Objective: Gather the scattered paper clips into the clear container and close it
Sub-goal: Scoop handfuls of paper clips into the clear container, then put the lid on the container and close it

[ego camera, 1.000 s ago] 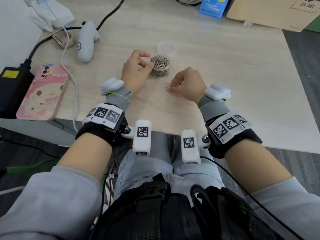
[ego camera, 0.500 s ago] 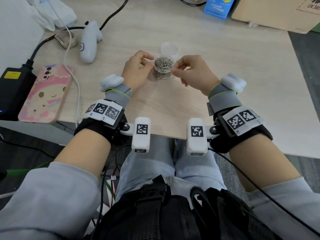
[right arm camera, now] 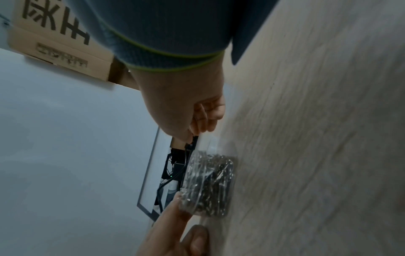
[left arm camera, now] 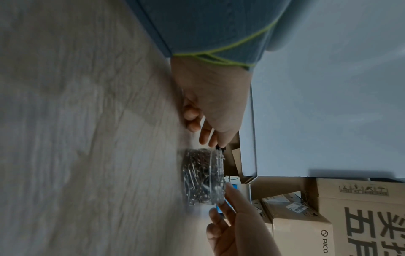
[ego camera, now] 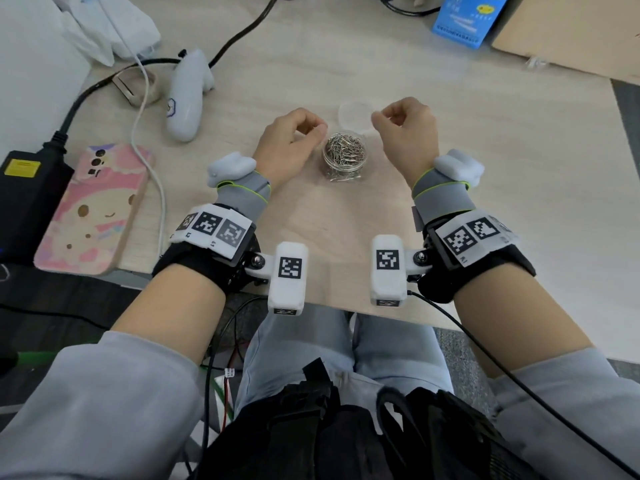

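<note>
The clear container (ego camera: 344,157) stands open on the wooden table, full of silver paper clips; it also shows in the wrist views (left arm camera: 203,176) (right arm camera: 210,185). Its clear round lid (ego camera: 355,114) lies flat just behind it. My left hand (ego camera: 317,131) rests on the table left of the container, fingers loosely bent, with the index fingertip (right arm camera: 180,199) touching the wall near the rim. My right hand (ego camera: 377,121) hovers at the lid's right edge with curled fingers, thumb and index tips together. I see nothing between them. No loose clip shows on the table.
At the left lie a phone in a pink case (ego camera: 93,209), a black power adapter (ego camera: 27,195), a white cable (ego camera: 152,168) and a white controller (ego camera: 185,98). A blue box (ego camera: 464,19) and a cardboard box (ego camera: 571,32) stand at the back right.
My right hand lifted a clip from the table in front of the container, brought it over the opening, then moved back and right to the lid. My left hand stayed beside the container.
</note>
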`<state>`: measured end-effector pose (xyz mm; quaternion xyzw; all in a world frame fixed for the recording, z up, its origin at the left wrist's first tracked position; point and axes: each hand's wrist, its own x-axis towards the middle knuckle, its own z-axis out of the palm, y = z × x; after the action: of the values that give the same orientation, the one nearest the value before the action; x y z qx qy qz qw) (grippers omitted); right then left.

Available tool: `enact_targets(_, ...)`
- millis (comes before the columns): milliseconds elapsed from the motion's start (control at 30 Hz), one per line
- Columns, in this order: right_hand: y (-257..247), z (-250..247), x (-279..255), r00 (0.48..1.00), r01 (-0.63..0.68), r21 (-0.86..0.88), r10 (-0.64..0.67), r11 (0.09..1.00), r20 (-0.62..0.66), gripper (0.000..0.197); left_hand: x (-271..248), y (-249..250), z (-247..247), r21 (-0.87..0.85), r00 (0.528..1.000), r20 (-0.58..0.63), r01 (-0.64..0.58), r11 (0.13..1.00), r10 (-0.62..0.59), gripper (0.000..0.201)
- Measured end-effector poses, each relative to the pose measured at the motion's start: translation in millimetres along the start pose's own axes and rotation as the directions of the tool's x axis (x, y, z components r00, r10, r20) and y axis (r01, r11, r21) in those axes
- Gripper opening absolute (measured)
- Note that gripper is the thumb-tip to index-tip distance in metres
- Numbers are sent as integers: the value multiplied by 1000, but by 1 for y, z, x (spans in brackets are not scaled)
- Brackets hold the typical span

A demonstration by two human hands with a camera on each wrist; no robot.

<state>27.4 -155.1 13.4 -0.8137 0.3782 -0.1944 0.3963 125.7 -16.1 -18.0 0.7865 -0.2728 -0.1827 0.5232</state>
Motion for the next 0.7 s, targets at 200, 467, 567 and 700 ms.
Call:
enact_targets(200, 5, 14, 18, 997, -81, -133, 81, 988, -5, 40, 7, 0, -1, -50, 999, 15, 30, 998, -29, 17)
enact_targets(467, 4, 14, 32, 997, -48, -316, 65, 947, 42, 26, 10, 5, 1, -104, 999, 16, 53, 993, -51, 17)
enact_targets(567, 9, 8, 28, 1000, 1, -200, -4, 980, -15, 24, 8, 6, 1, -96, 999, 22, 49, 994, -47, 16)
enact_targets(700, 12, 5, 19, 988, 101, -81, -110, 992, -107, 20, 6, 5, 0, -80, 998, 40, 57, 995, -54, 13)
